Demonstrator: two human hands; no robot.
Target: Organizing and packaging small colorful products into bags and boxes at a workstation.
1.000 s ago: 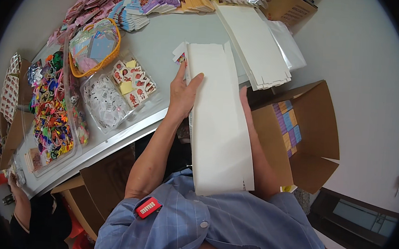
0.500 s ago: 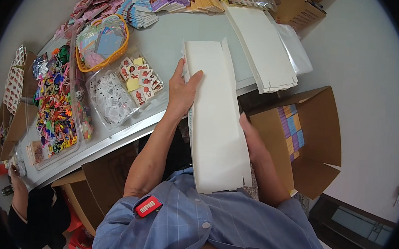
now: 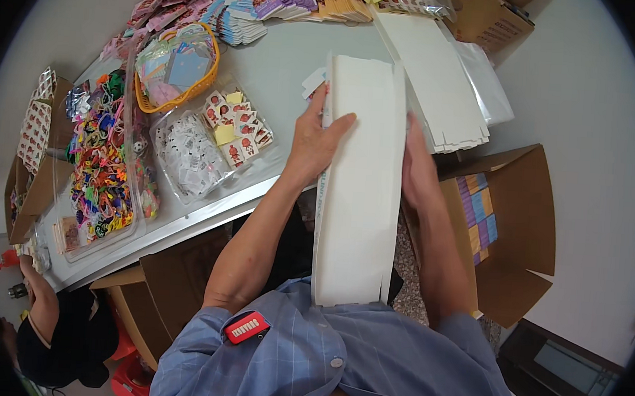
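A long white cardboard tray (image 3: pixel 361 179), its long sides folded up, stands out from my body over the table's near edge. My left hand (image 3: pixel 319 135) grips its left wall, thumb over the inside and fingers outside. Against the outside of the right wall lies my right hand (image 3: pixel 421 165), its fingers pointing away from me and partly hidden. The tray's near end rests at my blue shirt. Small white cards (image 3: pixel 313 82) show beside my left fingertips, partly hidden by the hand.
A stack of flat white cardboard (image 3: pixel 443 82) lies to the right. Open cartons (image 3: pixel 526 212) flank me. On the left are a yellow basket (image 3: pixel 212 73), sticker cards (image 3: pixel 241 130), and a clear bin of colourful trinkets (image 3: pixel 105 176). Another person's arm (image 3: pixel 42 296) reaches in far left.
My right hand has moved up and away from me along the tray's right wall. The tray has swung straighter, and its right wall stands more upright.
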